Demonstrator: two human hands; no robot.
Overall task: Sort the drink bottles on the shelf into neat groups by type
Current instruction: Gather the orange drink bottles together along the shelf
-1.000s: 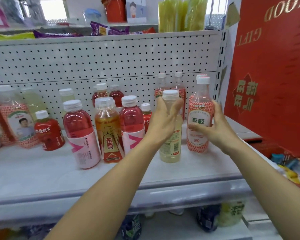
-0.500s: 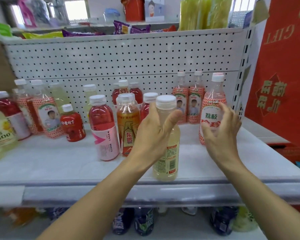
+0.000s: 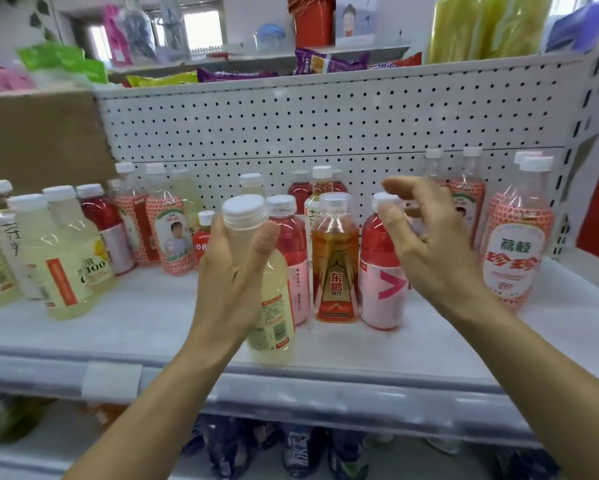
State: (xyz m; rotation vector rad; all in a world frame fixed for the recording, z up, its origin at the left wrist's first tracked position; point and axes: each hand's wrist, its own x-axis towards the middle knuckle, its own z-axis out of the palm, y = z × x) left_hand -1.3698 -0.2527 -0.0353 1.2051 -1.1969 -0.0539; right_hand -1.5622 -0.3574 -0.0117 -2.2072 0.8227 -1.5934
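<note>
White shelf (image 3: 135,323) stood crowded, left hand (image 3: 235,275) gripped a pale yellow bottle (image 3: 273,306), right hand (image 3: 429,244) hovered relaxed and empty by a pink bottle (image 3: 382,289)

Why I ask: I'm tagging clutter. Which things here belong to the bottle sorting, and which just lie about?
Job: left hand, gripping the pale yellow bottle; right hand; amber bottle; pink-label red bottle; lychee bottle; shelf.
Lying about: purple snack packet; cardboard; red tub.

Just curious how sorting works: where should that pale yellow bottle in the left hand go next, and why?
Probably carry it left: the left hand grips the pale yellow bottle near red drinks, while similar pale bottles stand grouped at the left end.
</note>
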